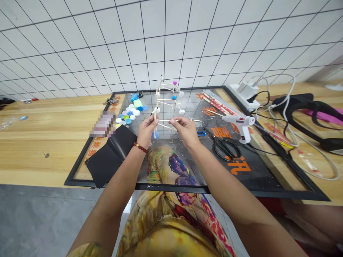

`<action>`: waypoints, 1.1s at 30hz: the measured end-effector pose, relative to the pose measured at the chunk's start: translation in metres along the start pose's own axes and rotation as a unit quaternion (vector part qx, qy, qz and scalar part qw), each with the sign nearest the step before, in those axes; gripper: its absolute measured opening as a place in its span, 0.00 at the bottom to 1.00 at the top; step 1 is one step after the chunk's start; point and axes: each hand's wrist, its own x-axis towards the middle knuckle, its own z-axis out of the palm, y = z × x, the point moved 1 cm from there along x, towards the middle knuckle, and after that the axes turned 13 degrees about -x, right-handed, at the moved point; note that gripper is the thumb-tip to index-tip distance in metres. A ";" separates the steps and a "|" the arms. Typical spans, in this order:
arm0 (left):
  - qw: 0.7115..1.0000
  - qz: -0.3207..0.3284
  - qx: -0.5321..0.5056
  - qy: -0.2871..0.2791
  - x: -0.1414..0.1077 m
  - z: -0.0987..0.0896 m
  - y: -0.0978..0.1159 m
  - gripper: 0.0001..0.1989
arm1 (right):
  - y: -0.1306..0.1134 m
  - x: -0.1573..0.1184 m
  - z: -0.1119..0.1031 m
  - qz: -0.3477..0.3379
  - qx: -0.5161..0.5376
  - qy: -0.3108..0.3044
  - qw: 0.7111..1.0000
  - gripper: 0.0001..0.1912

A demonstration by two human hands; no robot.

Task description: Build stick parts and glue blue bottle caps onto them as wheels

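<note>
A frame of pale wooden sticks [157, 93] rises in the middle, with side sticks, small coloured pieces and white bottle caps [181, 111] on it. My left hand [146, 132] pinches an upright at the lower left of this frame. A thin wooden stick [166, 120] lies level between my two hands. Its right end is in the closed fingertips of my right hand [187, 130], and its left end is by my left fingertips. Whether that end touches the upright, I cannot tell. Another stick slants just below it.
White, blue and green bottle caps [128, 116] lie left of the frame, behind black sheets [115, 146]. At the right are a white glue gun [240, 125], black scissors [227, 149], a blue cutter [201, 133] and cables [288, 94]. A tiled wall stands behind.
</note>
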 end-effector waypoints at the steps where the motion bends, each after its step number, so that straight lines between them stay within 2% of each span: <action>1: 1.000 -0.004 0.020 -0.006 0.000 -0.001 0.000 0.14 | 0.000 0.000 0.000 0.000 0.004 -0.006 1.000 0.21; 4: 0.999 0.001 0.047 -0.003 0.002 -0.003 0.001 0.11 | 0.002 0.002 0.000 0.005 0.038 -0.032 0.999 0.24; 7: 1.000 0.011 0.024 0.009 0.004 -0.005 0.000 0.11 | 0.009 0.005 -0.001 0.034 0.049 -0.070 0.996 0.31; 10: 1.000 0.007 0.023 0.014 0.005 -0.007 0.000 0.10 | 0.017 0.009 -0.001 0.056 0.006 -0.098 0.994 0.28; 13: 0.999 0.006 0.030 0.008 0.006 -0.008 0.000 0.10 | 0.021 0.010 -0.002 0.055 -0.017 -0.096 0.994 0.21; 19: 0.996 -0.016 0.073 -0.038 0.005 -0.008 0.000 0.16 | 0.020 0.011 -0.004 0.045 -0.024 -0.068 0.996 0.18; 23: 0.995 -0.016 0.092 -0.025 0.003 -0.007 0.000 0.14 | 0.020 0.011 -0.004 0.039 -0.041 -0.066 0.996 0.19; 33: 0.994 -0.012 0.108 -0.001 -0.002 -0.003 -0.006 0.20 | 0.023 0.010 -0.003 0.028 -0.063 -0.081 0.994 0.20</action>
